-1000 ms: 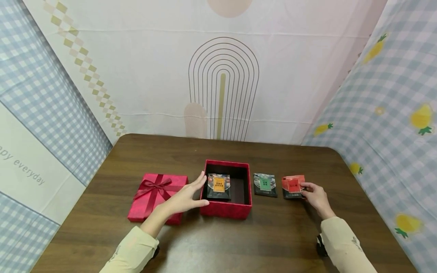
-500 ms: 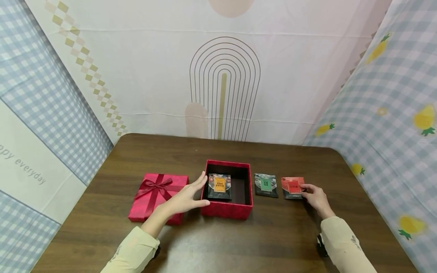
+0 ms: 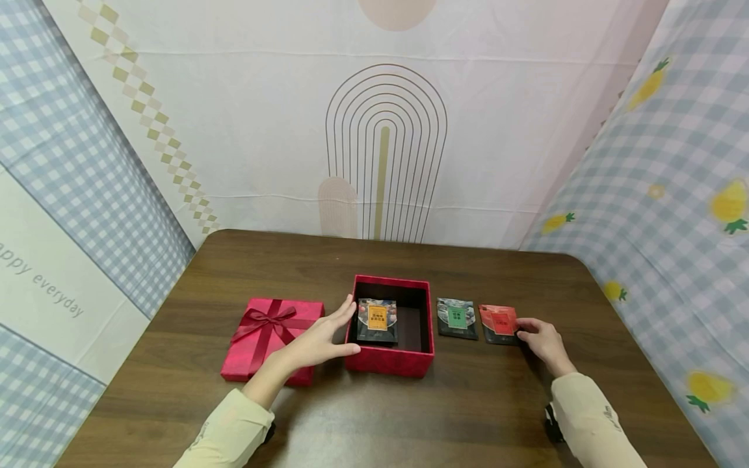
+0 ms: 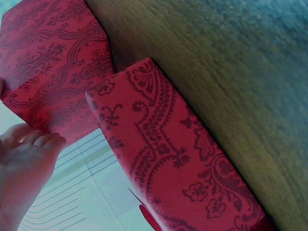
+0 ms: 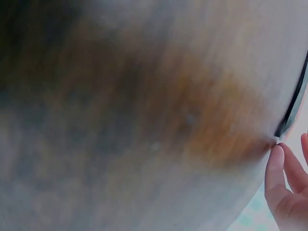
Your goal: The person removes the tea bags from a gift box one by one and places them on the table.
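A red gift box (image 3: pixel 389 361) stands uncovered at mid table, with a sachet with an orange label (image 3: pixel 377 322) inside on its left. My left hand (image 3: pixel 318 338) rests against the box's left side, thumb and fingers spread; the left wrist view shows the patterned box wall (image 4: pixel 57 67) beside that hand (image 4: pixel 29 159). To the right of the box lies a sachet with a green label (image 3: pixel 457 318). My right hand (image 3: pixel 544 342) pinches the right edge of a red and black sachet (image 3: pixel 499 324). Thumb and finger meet at its corner in the right wrist view.
The matching red lid (image 3: pixel 257 357) with a ribbon bow (image 3: pixel 270 318) lies left of the box, partly behind my left forearm. The brown wooden table (image 3: pixel 409 416) ends at a cloth-hung wall (image 3: pixel 263 130) at the back and patterned cloths on both sides.
The red and black sachet has turned slightly and slid left, closer to the green-labelled one, with my right hand at its edge. My left hand keeps its place at the box.
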A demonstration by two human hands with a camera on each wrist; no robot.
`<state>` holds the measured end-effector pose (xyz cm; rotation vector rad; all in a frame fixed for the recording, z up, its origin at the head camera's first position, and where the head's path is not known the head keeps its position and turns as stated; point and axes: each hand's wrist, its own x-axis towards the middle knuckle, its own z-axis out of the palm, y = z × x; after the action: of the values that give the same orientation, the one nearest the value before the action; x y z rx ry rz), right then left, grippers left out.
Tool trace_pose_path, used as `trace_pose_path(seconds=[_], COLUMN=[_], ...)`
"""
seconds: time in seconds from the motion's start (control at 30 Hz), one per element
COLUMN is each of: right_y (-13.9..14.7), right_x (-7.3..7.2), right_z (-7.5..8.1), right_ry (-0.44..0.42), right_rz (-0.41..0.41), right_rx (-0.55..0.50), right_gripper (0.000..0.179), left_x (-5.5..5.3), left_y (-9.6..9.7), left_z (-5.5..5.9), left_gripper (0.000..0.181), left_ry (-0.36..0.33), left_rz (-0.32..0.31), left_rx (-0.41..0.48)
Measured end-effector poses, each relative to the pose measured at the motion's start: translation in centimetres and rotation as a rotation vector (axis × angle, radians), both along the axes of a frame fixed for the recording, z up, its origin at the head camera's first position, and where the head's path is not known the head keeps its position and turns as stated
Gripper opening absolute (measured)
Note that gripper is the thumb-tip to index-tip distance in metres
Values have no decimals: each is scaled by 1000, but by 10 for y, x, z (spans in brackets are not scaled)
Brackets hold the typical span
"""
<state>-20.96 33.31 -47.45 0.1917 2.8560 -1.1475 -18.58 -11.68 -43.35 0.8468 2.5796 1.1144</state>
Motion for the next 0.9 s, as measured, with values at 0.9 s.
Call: trace_pose_path(seconds=[0.9], right_y=[-11], right_x=[4], right_z=[18], right_ry=[96], right_rz=[-1], right_rx=[-6], right_gripper=[43], left_x=[0], left_y=[0], left_z=[0], left_gripper=[81], left_ry=[11], left_rz=[1], left_rx=[-6])
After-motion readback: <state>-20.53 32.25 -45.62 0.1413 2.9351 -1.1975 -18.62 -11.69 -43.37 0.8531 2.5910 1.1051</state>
